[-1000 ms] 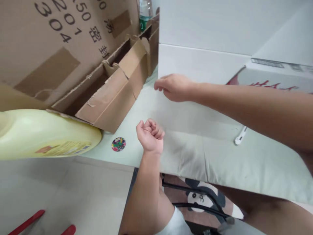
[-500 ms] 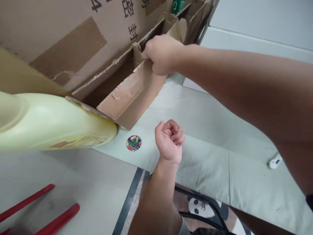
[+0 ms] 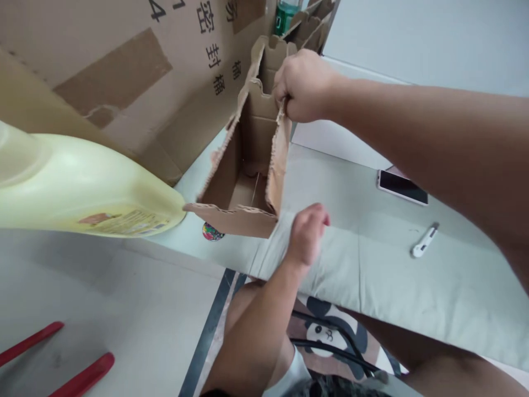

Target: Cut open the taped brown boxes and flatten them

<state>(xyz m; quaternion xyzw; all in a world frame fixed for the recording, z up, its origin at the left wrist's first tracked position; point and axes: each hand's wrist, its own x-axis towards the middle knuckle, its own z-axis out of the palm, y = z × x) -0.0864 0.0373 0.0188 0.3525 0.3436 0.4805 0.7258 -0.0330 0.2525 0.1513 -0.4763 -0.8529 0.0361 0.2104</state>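
Note:
My right hand (image 3: 303,85) reaches in from the right, closed round the upper edge of a long, narrow cardboard box (image 3: 231,223). The box has ragged torn rims and an inner divider, and it hangs tilted over the table with its open top facing me. Lower down, my left hand (image 3: 308,234) is curled into a loose fist with nothing visible in it, apart from the box. A round, multicoloured disc (image 3: 211,232) lies on the table, partly covered by the box's near end.
A pale yellow jug (image 3: 103,184) lies across the left, before a large printed carton (image 3: 124,116). To the right are a phone (image 3: 403,187) and a white box cutter (image 3: 425,241) on the green cloth (image 3: 384,298). A green-labelled bottle (image 3: 285,19) stands behind.
My right hand has pulled the cardboard box away from the large carton and turned it, bringing its near end over the disc. My left hand has moved slightly right. The phone now shows.

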